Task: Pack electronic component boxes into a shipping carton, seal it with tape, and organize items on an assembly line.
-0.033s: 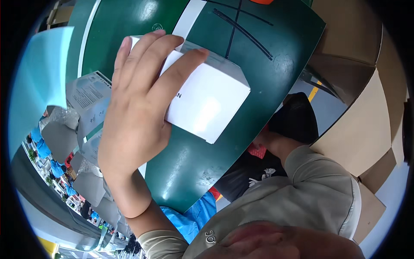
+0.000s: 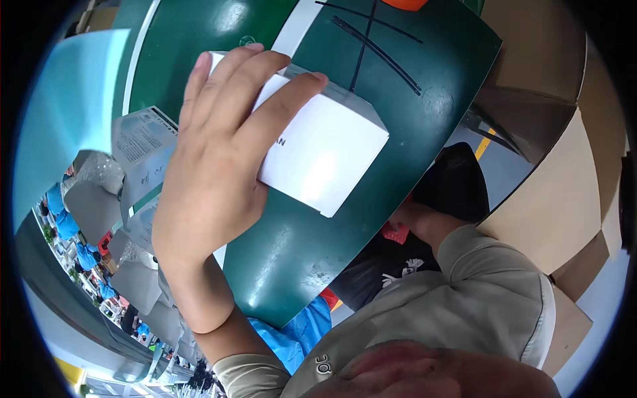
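Observation:
My left hand is closed over a white cardboard box on the green table. The fingers spread across the top of the box, and the thumb side lies against its near left edge. Dark print shows partly beside the index finger. My right hand is low beyond the table's right edge, next to a red item. Its fingers are mostly hidden, so whether it grips the red item cannot be made out.
Black strips lie crossed on the table near an orange object. Large open cardboard cartons stand at the right. Printed cartons and a pale blue sheet are at the left. Blue plastic hangs by the near edge.
The view has shifted very slightly, with the box and my left hand a little further right in it. The hold on the box is the same.

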A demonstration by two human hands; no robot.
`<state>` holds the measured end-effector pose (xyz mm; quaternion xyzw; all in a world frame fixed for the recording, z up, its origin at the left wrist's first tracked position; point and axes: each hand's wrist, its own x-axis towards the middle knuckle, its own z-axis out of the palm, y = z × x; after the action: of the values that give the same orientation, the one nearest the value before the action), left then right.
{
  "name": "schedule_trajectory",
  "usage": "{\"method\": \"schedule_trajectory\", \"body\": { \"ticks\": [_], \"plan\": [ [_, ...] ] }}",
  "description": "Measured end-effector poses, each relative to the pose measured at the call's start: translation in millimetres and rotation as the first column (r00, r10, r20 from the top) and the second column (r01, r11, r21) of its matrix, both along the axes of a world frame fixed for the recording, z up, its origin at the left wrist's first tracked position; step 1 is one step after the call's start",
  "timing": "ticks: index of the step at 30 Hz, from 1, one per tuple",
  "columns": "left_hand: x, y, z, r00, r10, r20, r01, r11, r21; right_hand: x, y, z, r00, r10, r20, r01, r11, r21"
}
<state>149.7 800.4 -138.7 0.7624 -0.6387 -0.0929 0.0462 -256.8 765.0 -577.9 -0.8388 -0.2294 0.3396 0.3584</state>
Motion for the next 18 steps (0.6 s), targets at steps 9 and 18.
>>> {"method": "schedule_trajectory", "body": {
  "ticks": [9,18],
  "plan": [
    [-28,-10,-14,0.988,-0.136,-0.071,0.126,0.983,-0.131,132,-26,49,0.935,0.322,0.149,-0.319,0.947,-0.042],
    [-24,75,-13,0.708,0.531,0.466,-0.410,0.846,-0.341,131,-7,25,0.888,0.423,0.177,-0.384,0.897,-0.218]
  ]
}}
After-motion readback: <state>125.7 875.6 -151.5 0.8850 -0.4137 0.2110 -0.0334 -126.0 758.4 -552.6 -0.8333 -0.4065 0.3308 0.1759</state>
